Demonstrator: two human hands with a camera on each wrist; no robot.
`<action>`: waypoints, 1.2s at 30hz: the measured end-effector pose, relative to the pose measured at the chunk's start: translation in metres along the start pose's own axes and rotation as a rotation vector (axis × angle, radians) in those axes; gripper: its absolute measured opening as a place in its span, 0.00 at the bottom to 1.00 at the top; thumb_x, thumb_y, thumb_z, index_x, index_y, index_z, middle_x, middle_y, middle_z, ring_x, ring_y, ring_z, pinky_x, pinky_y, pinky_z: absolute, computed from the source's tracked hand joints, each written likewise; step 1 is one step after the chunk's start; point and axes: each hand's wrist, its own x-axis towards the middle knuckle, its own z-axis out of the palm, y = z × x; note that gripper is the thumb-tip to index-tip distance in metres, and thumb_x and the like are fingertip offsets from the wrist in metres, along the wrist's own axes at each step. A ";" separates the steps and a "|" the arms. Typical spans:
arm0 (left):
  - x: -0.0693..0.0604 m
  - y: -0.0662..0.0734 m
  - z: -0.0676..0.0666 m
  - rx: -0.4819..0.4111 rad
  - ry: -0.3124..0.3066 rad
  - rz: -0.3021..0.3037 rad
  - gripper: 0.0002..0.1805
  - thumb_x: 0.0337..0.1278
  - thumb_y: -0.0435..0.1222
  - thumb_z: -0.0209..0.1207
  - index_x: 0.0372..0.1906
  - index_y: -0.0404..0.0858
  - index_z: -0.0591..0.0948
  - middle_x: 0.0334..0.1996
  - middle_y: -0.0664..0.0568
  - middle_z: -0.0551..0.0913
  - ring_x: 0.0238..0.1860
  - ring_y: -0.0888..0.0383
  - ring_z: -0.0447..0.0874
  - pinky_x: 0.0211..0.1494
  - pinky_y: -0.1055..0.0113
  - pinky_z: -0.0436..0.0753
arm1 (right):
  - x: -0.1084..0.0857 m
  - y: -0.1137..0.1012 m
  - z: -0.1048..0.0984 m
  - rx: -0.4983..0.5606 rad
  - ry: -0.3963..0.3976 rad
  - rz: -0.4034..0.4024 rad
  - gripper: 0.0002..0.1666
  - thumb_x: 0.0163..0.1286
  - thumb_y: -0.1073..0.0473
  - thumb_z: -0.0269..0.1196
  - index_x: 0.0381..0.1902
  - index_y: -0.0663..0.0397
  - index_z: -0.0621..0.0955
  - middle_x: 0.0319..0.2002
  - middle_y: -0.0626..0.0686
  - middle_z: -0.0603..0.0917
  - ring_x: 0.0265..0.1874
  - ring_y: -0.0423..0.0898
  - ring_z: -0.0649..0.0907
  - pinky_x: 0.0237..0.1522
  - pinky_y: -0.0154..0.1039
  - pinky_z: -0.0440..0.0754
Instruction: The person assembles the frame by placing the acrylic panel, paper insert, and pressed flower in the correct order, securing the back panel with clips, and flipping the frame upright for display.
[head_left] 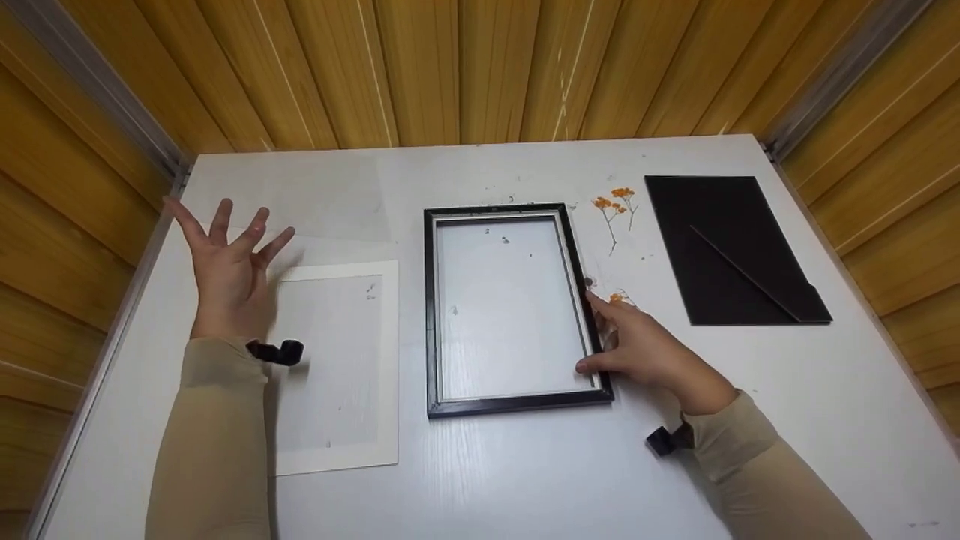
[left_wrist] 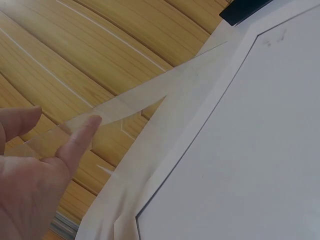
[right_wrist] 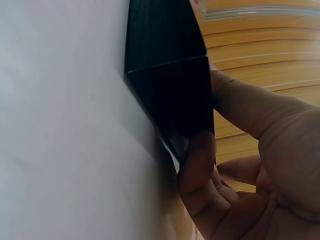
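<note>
I have the black frame [head_left: 431, 315] near mid-view on the worktop [head_left: 517, 480]; my right hand [head_left: 637, 345] grips its three-o'clock side, thumb and fingers bent round the border. My left hand [head_left: 229, 277], out at nine, is spread wide, a fingertip at a clear sheet [left_wrist: 132, 101]. I see a white mat [head_left: 390, 360] at half past eight, orange sprigs [head_left: 609, 205] toward one, a black board [head_left: 750, 247] past two.

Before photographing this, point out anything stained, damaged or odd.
Small dark marks show inside the black frame and on the white tabletop beyond it, interrupting the pale surface; dirt or damage, I can't tell.
</note>
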 end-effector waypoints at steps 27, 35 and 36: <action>-0.017 0.002 0.040 -0.365 0.197 0.123 0.42 0.75 0.23 0.65 0.80 0.64 0.69 0.72 0.57 0.75 0.68 0.51 0.86 0.64 0.54 0.94 | 0.001 0.003 0.004 -0.005 0.016 -0.009 0.72 0.62 0.47 0.88 0.91 0.62 0.59 0.66 0.66 0.81 0.57 0.55 0.79 0.67 0.55 0.77; -0.034 -0.002 0.081 -0.412 0.153 0.135 0.21 0.83 0.29 0.54 0.71 0.49 0.77 0.60 0.49 0.84 0.52 0.54 0.93 0.43 0.69 0.94 | -0.001 0.004 0.002 0.019 0.023 -0.010 0.72 0.62 0.49 0.88 0.92 0.61 0.58 0.64 0.65 0.81 0.60 0.57 0.79 0.68 0.56 0.76; -0.036 -0.002 0.086 -0.386 0.144 0.139 0.21 0.84 0.30 0.53 0.72 0.48 0.76 0.60 0.50 0.84 0.52 0.55 0.93 0.42 0.70 0.93 | -0.001 0.004 0.003 0.019 0.025 -0.013 0.72 0.62 0.49 0.88 0.92 0.61 0.58 0.63 0.65 0.81 0.61 0.57 0.79 0.69 0.57 0.76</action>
